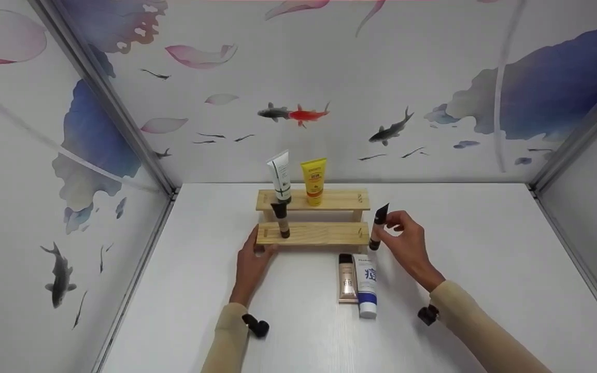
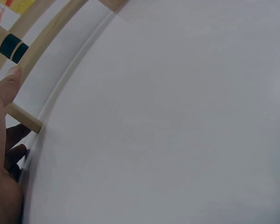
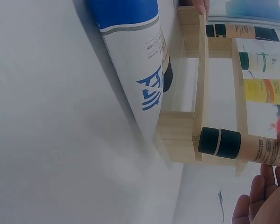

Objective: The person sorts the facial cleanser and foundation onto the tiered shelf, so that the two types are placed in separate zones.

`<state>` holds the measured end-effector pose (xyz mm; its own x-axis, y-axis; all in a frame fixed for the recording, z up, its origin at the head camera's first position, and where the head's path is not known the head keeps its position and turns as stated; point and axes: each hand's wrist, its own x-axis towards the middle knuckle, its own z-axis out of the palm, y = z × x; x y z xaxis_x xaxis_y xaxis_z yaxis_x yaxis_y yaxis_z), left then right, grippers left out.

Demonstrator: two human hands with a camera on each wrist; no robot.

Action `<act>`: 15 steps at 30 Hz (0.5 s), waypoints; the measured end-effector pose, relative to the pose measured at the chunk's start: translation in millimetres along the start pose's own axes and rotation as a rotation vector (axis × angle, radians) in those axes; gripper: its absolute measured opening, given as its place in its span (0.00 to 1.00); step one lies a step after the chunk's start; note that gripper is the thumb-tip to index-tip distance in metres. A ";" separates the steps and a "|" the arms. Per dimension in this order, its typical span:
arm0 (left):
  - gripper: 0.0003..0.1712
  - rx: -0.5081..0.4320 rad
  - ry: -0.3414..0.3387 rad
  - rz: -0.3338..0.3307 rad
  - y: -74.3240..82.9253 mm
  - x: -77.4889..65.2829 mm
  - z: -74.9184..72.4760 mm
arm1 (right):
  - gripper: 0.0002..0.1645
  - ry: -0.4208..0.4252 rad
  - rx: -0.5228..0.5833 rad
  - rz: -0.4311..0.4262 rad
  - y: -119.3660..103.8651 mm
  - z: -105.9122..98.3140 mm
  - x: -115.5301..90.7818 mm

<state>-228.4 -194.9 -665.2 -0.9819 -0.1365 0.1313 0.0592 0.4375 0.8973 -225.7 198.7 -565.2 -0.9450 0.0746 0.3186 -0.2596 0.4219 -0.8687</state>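
My right hand [image 1: 408, 247] pinches a small beige cosmetic tube [image 3: 257, 148] with a black cap and black crimped end. It is held nearly upright, cap down, beside the right end of the lower step of a wooden two-step rack [image 1: 324, 234]. In the right wrist view the cap overlaps the step's end; whether they touch I cannot tell. My left hand [image 1: 252, 265] grips the rack's left end, its thumb on the front edge. A similar beige tube [image 1: 283, 225] stands cap down on the lower step's left part. On the upper step stand a white tube [image 1: 280, 178] and a yellow tube [image 1: 314, 181].
In front of the rack, a pinkish-gold tube [image 1: 347, 284] with a black cap and a larger white-and-blue tube [image 1: 366, 282] lie side by side on the white table [image 1: 298, 342]. Panels printed with fish and petals [image 1: 350, 77] stand behind and at both sides.
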 end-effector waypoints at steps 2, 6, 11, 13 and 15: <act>0.53 -0.003 -0.002 -0.006 -0.5 -0.1 -0.2 | 0.16 -0.009 0.005 -0.004 -2.1 2.9 0.4; 0.53 -0.005 -0.004 -0.007 -1.8 0.0 -0.5 | 0.17 -0.024 0.003 -0.005 -5.6 8.9 0.9; 0.54 -0.016 -0.014 -0.006 -1.8 -0.1 -0.8 | 0.17 -0.038 0.021 -0.013 -7.7 16.4 1.5; 0.54 -0.021 -0.017 -0.005 -1.7 0.1 -0.9 | 0.16 -0.045 0.034 -0.018 -8.6 19.4 2.1; 0.54 -0.032 -0.019 -0.008 -1.0 -0.1 -1.3 | 0.16 -0.053 0.043 -0.022 -9.6 22.6 2.3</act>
<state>-228.2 -196.5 -665.6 -0.9856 -0.1225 0.1162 0.0567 0.4081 0.9112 -230.0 174.3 -564.7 -0.9479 0.0177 0.3182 -0.2875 0.3832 -0.8778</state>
